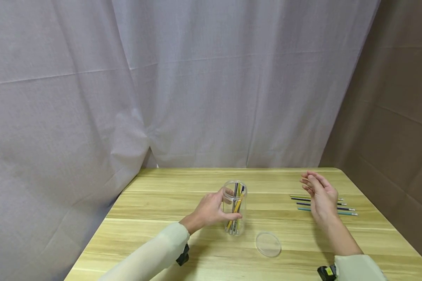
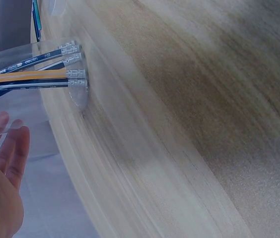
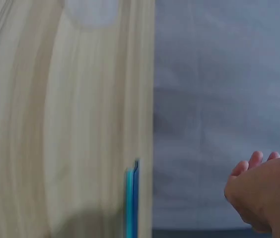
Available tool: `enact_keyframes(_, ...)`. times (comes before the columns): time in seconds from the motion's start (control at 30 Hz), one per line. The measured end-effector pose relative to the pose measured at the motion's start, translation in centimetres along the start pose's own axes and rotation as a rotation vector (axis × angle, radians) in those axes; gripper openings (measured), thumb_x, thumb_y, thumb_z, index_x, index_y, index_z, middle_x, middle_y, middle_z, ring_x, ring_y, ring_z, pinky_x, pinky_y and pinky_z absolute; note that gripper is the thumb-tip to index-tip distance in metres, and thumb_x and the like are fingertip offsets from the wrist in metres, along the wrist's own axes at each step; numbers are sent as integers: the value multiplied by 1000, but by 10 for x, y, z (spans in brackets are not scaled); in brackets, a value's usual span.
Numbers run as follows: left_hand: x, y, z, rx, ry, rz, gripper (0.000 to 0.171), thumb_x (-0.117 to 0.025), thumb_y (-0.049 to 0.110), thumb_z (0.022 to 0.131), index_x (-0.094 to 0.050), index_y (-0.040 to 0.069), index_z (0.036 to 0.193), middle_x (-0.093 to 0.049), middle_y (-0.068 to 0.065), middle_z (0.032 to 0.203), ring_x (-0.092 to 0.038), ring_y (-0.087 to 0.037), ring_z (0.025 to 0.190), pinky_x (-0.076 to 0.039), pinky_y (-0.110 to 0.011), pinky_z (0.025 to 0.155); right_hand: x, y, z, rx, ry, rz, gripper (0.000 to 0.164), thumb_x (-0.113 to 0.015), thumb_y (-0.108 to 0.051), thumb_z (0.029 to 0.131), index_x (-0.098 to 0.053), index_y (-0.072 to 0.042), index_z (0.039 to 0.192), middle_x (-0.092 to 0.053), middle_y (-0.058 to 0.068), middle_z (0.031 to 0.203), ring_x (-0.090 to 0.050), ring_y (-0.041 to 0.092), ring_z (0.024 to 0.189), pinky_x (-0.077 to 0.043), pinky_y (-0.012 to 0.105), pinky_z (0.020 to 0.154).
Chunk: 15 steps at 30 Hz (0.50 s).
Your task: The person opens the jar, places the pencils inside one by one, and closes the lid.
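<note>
A clear round jar (image 1: 244, 219) stands left of the table's middle, with several pencils (image 1: 238, 203) leaning inside it. My left hand (image 1: 209, 210) holds it from the left side, thumb across the front and fingers around the back. In the left wrist view, the eraser ends of the pencils (image 2: 26, 77) rest at the jar's bottom. My right hand (image 1: 322, 200) hovers over several loose pencils (image 1: 348, 213), its fingers loosely bent with nothing visible between them. Part of those pencils is hidden behind it.
A clear round lid (image 1: 268, 244) lies flat on the wooden table (image 1: 161, 234), to the right of the jar and nearer me. Grey curtains (image 1: 211, 97) hang behind the table, and a brownish curtain (image 1: 394, 136) hangs on the right.
</note>
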State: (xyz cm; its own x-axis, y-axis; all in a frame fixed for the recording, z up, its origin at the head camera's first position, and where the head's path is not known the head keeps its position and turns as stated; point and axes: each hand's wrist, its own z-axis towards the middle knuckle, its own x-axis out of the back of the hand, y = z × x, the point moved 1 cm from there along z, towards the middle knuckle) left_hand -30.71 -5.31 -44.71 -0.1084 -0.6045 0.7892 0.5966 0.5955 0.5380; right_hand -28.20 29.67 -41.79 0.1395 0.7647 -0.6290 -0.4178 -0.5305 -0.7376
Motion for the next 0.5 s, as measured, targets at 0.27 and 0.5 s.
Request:
enact_keyframes(0.27, -1, -1, 0, 6, -10, -12, 71, -84, 65, 82, -59, 21, 132, -77, 3, 118, -73, -16, 106, -55, -38, 99, 56, 1, 13, -82, -98, -206, 28, -57, 4, 107, -80, -11, 105, -81, 0, 98, -77, 9, 86, -59, 18, 76)
enact_keyframes(0.5, -1, -1, 1, 10, -10, -2, 70, -83, 66, 82, -59, 23, 131, -77, 7, 117, -69, -5, 103, -55, -38, 99, 89, 2, 14, -131, -110, -632, 30, -62, 2, 105, -79, -22, 106, -79, -16, 97, -72, -5, 90, -53, 9, 81)
